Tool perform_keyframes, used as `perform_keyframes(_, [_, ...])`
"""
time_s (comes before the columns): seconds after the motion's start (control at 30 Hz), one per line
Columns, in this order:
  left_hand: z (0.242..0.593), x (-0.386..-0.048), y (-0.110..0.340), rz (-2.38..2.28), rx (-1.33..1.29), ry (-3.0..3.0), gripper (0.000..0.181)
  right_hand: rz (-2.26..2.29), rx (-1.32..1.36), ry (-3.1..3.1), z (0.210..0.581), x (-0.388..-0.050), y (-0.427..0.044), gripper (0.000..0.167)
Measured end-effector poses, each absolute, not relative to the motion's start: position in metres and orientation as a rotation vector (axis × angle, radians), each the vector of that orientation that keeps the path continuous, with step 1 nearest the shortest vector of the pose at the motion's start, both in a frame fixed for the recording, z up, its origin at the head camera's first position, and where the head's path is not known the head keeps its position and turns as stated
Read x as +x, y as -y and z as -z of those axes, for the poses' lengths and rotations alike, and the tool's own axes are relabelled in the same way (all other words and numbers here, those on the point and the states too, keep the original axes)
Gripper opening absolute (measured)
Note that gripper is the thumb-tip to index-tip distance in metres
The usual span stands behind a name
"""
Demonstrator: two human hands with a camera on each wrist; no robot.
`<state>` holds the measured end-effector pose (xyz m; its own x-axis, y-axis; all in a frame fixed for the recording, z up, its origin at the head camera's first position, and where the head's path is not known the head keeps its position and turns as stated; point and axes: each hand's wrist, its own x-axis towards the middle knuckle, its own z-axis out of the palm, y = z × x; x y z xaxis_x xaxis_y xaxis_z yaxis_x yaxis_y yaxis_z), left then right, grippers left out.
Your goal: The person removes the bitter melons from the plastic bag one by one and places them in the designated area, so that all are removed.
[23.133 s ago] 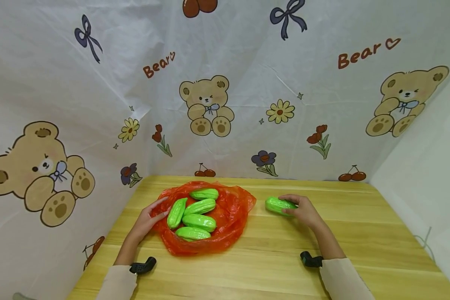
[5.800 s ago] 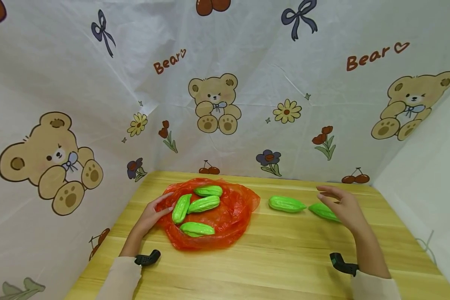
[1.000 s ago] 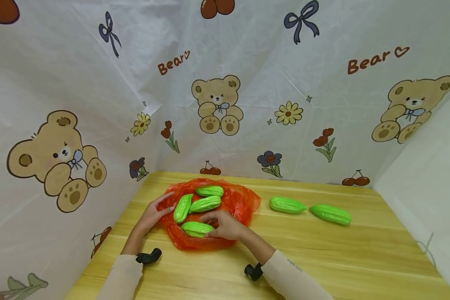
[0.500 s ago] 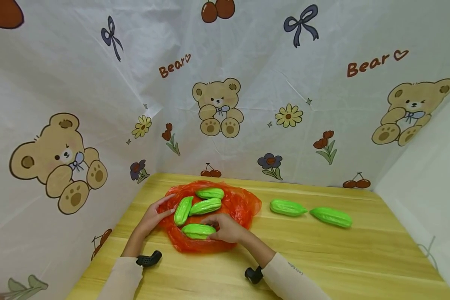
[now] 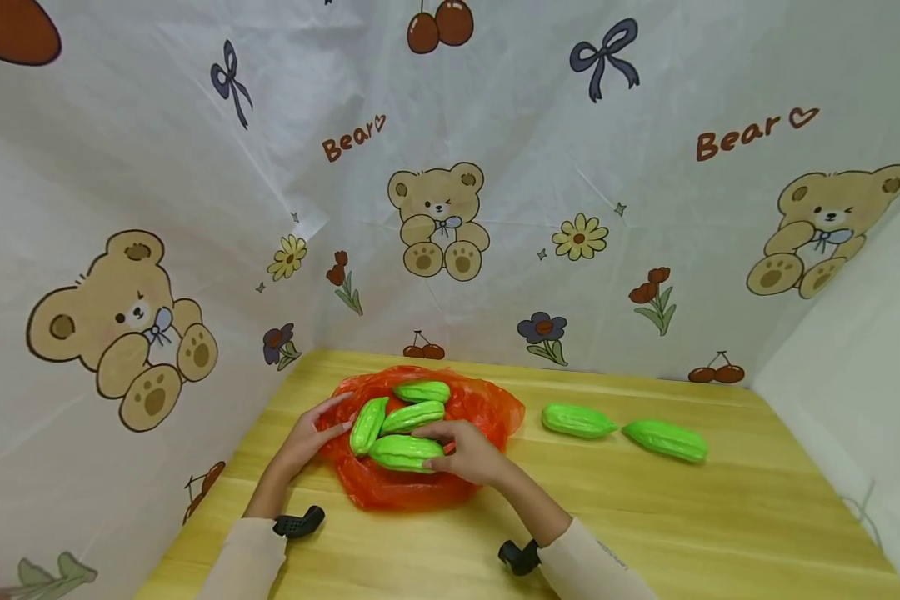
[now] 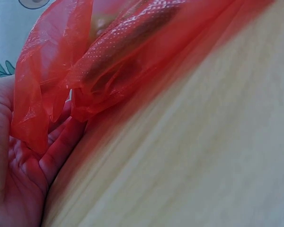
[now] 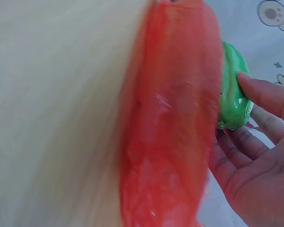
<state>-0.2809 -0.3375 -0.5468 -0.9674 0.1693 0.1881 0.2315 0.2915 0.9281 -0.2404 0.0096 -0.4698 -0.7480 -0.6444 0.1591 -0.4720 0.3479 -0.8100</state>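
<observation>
Gourd (image 5: 399, 453) pinched in right hand (image 5: 468, 452), knobbed end (image 7: 222, 125) visible only from right wrist, left hand (image 5: 304, 438) spread against red bag (image 5: 397, 493)

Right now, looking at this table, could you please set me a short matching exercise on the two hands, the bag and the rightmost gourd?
Things:
1. left hand
2. plastic bag
3. right hand
4. rightmost gourd

Places, colours or states:
A. holds a green gourd over the bag
B. lies on the table, outside the bag
C. touches the bag's left edge
D. red, crumpled and spread open

Right pairs: 1-C, 2-D, 3-A, 4-B
</observation>
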Motion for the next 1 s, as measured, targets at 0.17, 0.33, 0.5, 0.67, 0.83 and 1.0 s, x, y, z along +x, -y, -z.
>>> perform_keyframes(0.17, [0.553, -0.279, 0.336, 1.791, -0.374, 2.496, 0.057, 1.394, -1.021, -2.420, 0.464, -0.234, -0.026, 0.042])
perform_keyframes(0.33, [0.544, -0.272, 0.330, 1.796, -0.369, 2.497, 0.056, 1.422, -1.055, -2.413, 0.456, -0.231, -0.044, 0.042])
perform_keyframes(0.5, [0.525, -0.264, 0.325, 1.794, -0.377, 2.510, 0.056, 1.435, -1.026, -2.432, 0.447, -0.224, -0.064, 0.041])
perform_keyframes(0.67, [0.519, -0.264, 0.325, 1.828, -0.369, 2.486, 0.055, 1.453, -0.981, -2.455, 0.441, -0.218, -0.081, 0.042])
perform_keyframes(0.83, [0.519, -0.264, 0.324, 1.862, -0.368, 2.477, 0.056, 1.498, -0.973, -2.448, 0.440, -0.216, -0.095, 0.042])
perform_keyframes(1.0, [0.520, -0.263, 0.324, 1.858, -0.353, 2.490, 0.057, 1.488, -0.939, -2.469, 0.442, -0.213, -0.108, 0.044])
